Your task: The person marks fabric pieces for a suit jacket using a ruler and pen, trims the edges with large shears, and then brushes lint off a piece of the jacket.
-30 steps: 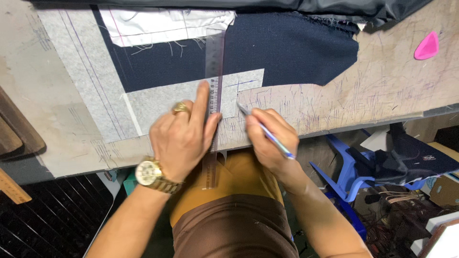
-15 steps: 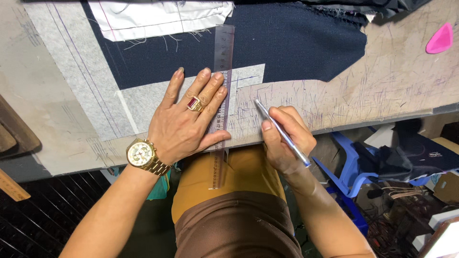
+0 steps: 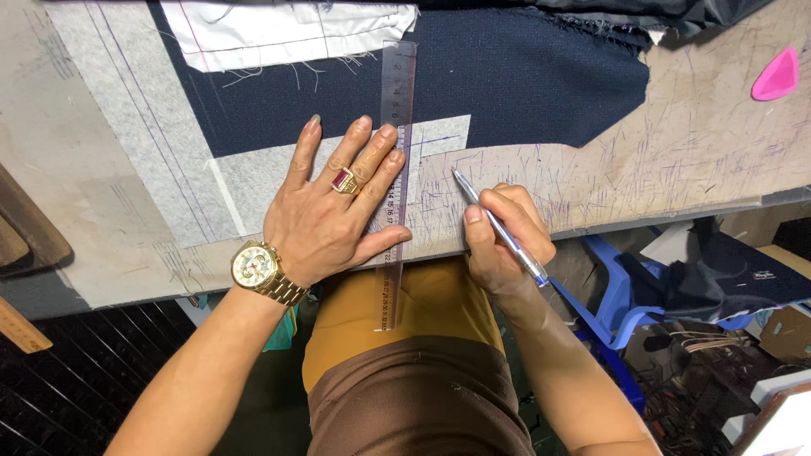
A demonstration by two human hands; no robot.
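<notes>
My left hand (image 3: 334,211) lies flat with fingers spread, pressing a long clear ruler (image 3: 395,110) onto a grey interfacing piece (image 3: 253,173) and dark navy fabric (image 3: 524,76). It wears a gold ring with a red stone and a gold watch. My right hand (image 3: 503,232) grips a silver and blue pen (image 3: 498,226) just right of the ruler. The pen's tip rests on the scratched worktable (image 3: 676,160) near the grey piece's corner. The ruler's near end hangs over the table edge above my lap.
A pink tailor's chalk (image 3: 777,76) lies at the far right of the table. White fabric (image 3: 279,29) sits at the top. A wooden ruler end (image 3: 21,325) shows at lower left. A blue plastic stool (image 3: 612,291) and clutter fill the floor to the right.
My left hand has spread flat over the ruler instead of being bunched on it. The right hand and pen have drawn back from the ruler's edge to the right.
</notes>
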